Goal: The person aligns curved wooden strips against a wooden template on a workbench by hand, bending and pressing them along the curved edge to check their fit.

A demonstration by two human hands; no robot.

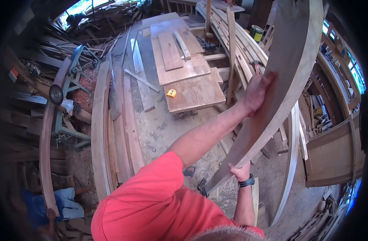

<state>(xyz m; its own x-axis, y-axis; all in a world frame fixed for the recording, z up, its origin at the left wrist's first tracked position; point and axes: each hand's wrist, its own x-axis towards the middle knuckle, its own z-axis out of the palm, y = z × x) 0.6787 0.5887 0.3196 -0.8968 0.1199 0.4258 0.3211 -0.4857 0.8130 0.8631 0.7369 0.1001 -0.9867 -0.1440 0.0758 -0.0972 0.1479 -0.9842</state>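
Note:
A long, wide wooden board [286, 66], which looks curved in this view, stands tilted on its edge from the upper right down to the floor. My left hand [258, 93] reaches across and holds it on its broad face, fingers pressed to the wood and partly hidden in shadow. Lower down, my right hand [241, 172], with a dark watch at the wrist, grips the board's edge near its bottom end, thumb on the near side. Both arms come from a red shirt.
Ahead is a low worktable [196, 94] with boards and a yellow tape measure [171, 93]. Long planks [101, 132] lie on the left. At far left a person in blue [37, 209] touches another plank [47, 160]. Stacked lumber [240, 48] is behind the held board.

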